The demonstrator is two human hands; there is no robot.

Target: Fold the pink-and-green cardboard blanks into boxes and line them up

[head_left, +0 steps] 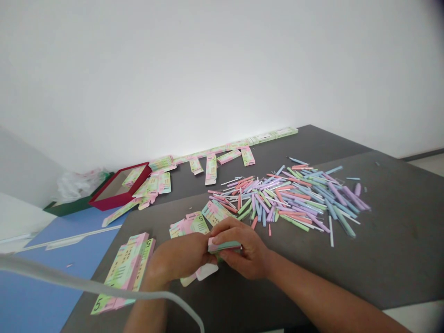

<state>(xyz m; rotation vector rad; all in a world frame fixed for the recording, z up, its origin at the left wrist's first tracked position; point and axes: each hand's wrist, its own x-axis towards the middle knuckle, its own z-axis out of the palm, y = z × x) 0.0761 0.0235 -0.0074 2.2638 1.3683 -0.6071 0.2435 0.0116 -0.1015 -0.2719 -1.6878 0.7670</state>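
A small pink-and-green cardboard carton, one only, sits above the grey table, between both hands. The right hand pinches it, fingers curled over the top, thumb below; the left hand meets its left end, fingers mostly hidden, so their closure I cannot tell. One red box lies open at the far left; pastel sticks overlap beyond counting. A pale, blurred cable, cut off by the frame, hides part of the left forearm.

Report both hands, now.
Left hand: closed on one end of a pink-and-green box, fingers partly hidden.
Right hand: closed on the same box's other end, thumb below.
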